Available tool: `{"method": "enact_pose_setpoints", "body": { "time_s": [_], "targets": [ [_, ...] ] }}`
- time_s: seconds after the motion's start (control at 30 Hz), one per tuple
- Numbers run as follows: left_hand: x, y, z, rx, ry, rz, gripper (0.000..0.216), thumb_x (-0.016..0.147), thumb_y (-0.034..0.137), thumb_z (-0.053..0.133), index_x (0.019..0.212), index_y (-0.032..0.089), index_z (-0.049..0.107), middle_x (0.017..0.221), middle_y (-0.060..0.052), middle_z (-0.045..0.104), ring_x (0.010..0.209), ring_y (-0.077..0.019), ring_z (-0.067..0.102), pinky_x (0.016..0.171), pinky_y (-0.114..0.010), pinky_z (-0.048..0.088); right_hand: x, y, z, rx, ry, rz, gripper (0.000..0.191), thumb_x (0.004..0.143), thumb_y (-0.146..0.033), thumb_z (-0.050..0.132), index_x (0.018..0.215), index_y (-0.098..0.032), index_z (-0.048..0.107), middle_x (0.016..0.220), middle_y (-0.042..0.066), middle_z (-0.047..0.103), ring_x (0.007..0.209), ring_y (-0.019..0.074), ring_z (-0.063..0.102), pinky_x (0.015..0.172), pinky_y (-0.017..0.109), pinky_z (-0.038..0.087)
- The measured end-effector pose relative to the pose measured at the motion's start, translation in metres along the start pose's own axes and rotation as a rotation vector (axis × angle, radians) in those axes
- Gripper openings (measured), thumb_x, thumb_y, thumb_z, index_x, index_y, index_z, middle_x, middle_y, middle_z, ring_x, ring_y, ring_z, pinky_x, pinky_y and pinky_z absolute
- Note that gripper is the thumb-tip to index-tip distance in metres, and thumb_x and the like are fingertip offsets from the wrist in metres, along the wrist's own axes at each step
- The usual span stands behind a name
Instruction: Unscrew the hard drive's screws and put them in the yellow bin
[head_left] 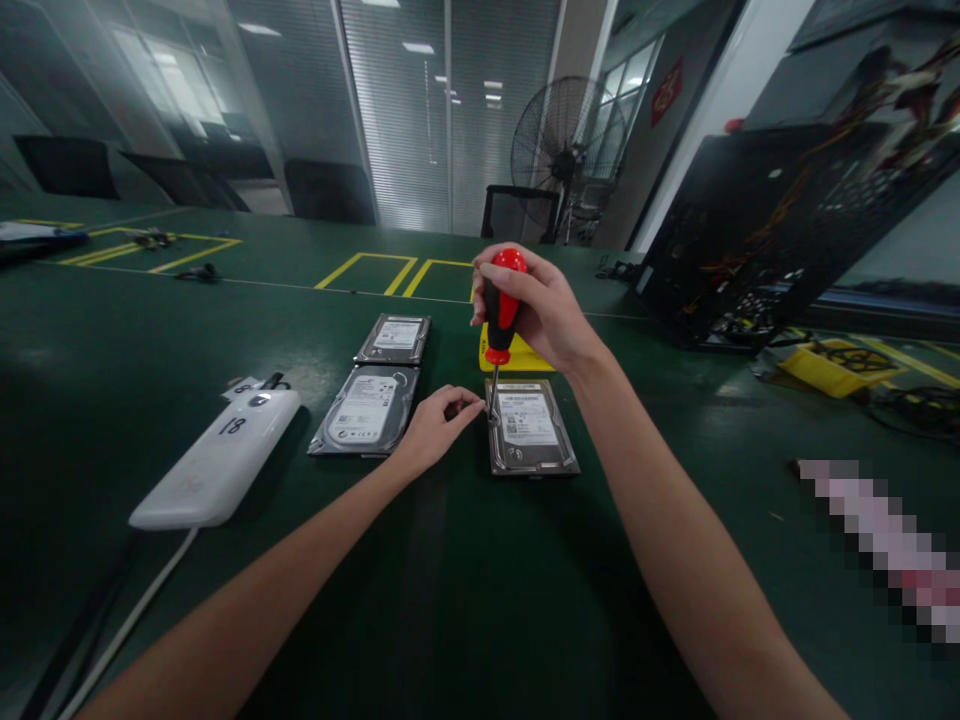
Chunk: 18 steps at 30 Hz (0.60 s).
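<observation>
My right hand (551,310) is wrapped round the red and black handle of a screwdriver (505,300), held upright. Its metal shaft points down at the left edge of a hard drive (531,430), which lies flat, label up, in front of me. Whether the tip sits in a screw is too small to see. Beside that edge is my left hand (436,432), thumb and fingertips pinched together close to the shaft; what they hold, if anything, is hidden. To its left lie two more hard drives, a nearer one (367,412) and a farther one (394,338).
Behind the drive sits a yellow object (534,356), partly covered by my right hand. A white device (217,462) with a cable (150,632) lies left. An open computer case (757,230) and a yellow bin (836,368) stand right. A pixelated strip (877,530) lies nearer.
</observation>
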<state>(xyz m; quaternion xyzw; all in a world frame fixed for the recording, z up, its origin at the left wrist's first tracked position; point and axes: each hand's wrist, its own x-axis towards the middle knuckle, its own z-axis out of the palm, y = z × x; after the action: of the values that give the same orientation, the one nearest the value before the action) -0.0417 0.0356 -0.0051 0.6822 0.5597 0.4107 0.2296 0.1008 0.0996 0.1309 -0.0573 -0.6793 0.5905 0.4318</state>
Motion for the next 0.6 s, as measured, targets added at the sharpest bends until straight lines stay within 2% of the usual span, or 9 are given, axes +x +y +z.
{"method": "enact_pose_setpoints", "body": {
  "time_s": [0.23,0.43,0.6],
  "targets": [
    [-0.0011,0.0083,-0.0019,0.016,0.000,-0.004,0.021,0.087,0.034,0.053,0.087,0.017,0.065,0.081,-0.002,0.060,0.073,-0.0162,0.052,0.067,-0.029,0.040,-0.0024,-0.0050,0.0046,0.064,-0.085,0.013,0.026,0.072,-0.037,0.067,0.085,-0.019,0.053,0.072,-0.003,0.052,0.063,0.0071,0.051,0.061,0.023,0.045],
    [-0.0006,0.0081,-0.0014,-0.006,-0.090,0.028,0.023,0.089,0.034,0.051,0.090,0.017,0.067,0.085,-0.003,0.061,0.078,-0.0169,0.056,0.072,-0.030,0.042,-0.0012,-0.0036,0.0040,0.101,-0.171,0.014,0.024,0.072,-0.035,0.066,0.083,-0.019,0.052,0.068,-0.004,0.051,0.058,0.0061,0.048,0.058,0.023,0.042],
    [0.0005,0.0067,-0.0008,-0.029,-0.130,0.023,0.027,0.090,0.034,0.049,0.091,0.016,0.068,0.089,-0.005,0.065,0.083,-0.0191,0.059,0.077,-0.032,0.043,-0.0024,-0.0045,0.0021,0.089,-0.134,0.011,0.026,0.072,-0.037,0.068,0.083,-0.019,0.053,0.071,-0.003,0.052,0.061,0.0067,0.050,0.061,0.023,0.044]
  ]
}}
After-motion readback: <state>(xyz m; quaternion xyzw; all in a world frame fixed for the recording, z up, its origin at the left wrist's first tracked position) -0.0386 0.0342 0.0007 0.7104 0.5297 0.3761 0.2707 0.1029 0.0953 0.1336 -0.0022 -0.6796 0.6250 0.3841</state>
